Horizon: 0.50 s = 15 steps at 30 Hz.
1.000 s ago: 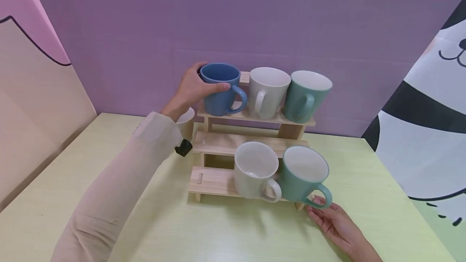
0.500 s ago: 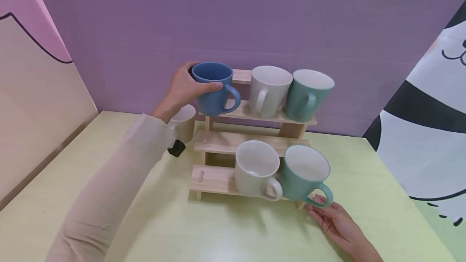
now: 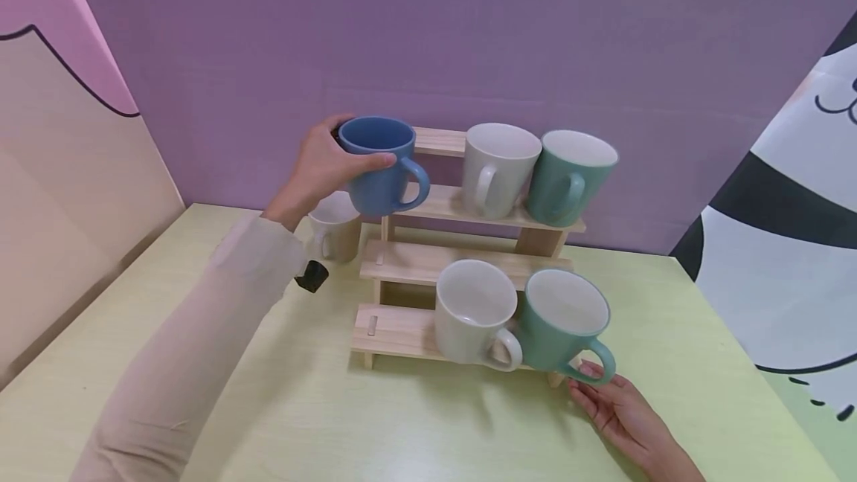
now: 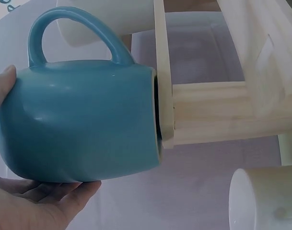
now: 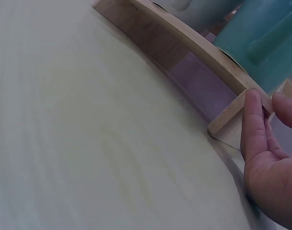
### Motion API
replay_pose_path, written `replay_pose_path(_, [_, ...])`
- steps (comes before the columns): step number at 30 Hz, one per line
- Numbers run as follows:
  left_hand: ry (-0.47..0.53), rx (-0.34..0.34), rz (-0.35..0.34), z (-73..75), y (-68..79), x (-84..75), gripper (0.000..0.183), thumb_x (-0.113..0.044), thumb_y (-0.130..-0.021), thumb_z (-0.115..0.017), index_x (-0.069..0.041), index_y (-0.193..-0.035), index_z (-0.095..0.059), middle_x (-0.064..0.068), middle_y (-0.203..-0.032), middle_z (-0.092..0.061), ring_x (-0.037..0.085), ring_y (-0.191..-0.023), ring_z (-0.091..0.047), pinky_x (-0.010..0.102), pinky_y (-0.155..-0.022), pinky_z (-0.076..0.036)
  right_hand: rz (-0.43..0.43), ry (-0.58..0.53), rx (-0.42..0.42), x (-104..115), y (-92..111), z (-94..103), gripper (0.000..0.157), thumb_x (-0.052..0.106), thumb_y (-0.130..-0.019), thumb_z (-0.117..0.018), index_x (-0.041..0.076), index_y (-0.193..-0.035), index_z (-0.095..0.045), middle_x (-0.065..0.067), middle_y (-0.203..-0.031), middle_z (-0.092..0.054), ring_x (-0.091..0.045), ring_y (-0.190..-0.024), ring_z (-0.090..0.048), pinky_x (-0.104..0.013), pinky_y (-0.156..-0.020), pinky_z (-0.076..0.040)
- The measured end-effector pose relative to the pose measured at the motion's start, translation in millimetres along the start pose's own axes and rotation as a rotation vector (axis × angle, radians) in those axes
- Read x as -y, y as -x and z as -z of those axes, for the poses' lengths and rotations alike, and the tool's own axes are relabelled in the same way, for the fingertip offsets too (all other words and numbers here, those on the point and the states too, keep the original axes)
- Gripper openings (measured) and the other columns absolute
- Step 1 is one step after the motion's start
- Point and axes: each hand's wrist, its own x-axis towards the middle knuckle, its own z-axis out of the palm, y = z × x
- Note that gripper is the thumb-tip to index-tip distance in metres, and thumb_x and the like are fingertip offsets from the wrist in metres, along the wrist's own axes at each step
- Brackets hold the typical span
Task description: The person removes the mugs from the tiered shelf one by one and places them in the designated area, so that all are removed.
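My left hand (image 3: pixel 328 162) grips a blue mug (image 3: pixel 379 169) by its side, thumb across the front, with the mug's handle to the right. The mug is upright at the left end of the upper shelf (image 3: pixel 438 201) of a wooden tiered rack. In the left wrist view, the blue mug (image 4: pixel 83 120) reaches past the shelf end; whether its base touches the wood I cannot tell. My right hand (image 3: pixel 626 419) pinches the right front corner of the bottom shelf (image 3: pixel 402 332); the right wrist view shows the thumb and fingers of the right hand (image 5: pixel 268 148) about that corner.
A white mug (image 3: pixel 501 169) and a green mug (image 3: pixel 569 177) share the upper shelf. Below, another white mug (image 3: pixel 472 311) and green mug (image 3: pixel 562 318) stand on the bottom shelf. A beige mug (image 3: pixel 338 233) is on the table (image 3: pixel 301 393) left of the rack.
My left hand has moved left with the blue mug, widening the gap to the white mug. More of the beige mug now shows. My right hand stays at the corner.
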Motion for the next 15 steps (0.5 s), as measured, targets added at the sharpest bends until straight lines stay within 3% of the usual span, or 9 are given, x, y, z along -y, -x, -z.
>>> replay_pose_path(9, [-0.024,-0.02,0.043,12.5,7.5,2.9,0.085,-0.038,-0.073,-0.08,-0.01,-0.142,-0.04,0.01,-0.136,-0.051,0.027,-0.12,-0.051,0.046,-0.1,-0.045,-0.013,-0.002,-0.02,2.1,-3.1,1.7,0.039,0.001,-0.104,-0.024,0.002,-0.114,-0.062,-0.011,-0.117,-0.065,-0.019,-0.111,-0.063,-0.026,-0.1,-0.046])
replay_pose_path(15, [-0.026,-0.035,0.031,20.0,11.2,4.9,0.084,-0.036,-0.074,-0.08,-0.008,-0.142,-0.04,0.012,-0.136,-0.051,0.028,-0.12,-0.051,0.046,-0.1,-0.045,-0.012,-0.042,-0.004,4.8,-3.6,3.4,0.037,-0.001,-0.103,-0.027,0.0,-0.114,-0.062,-0.014,-0.118,-0.065,-0.02,-0.113,-0.062,-0.027,-0.1,-0.046])
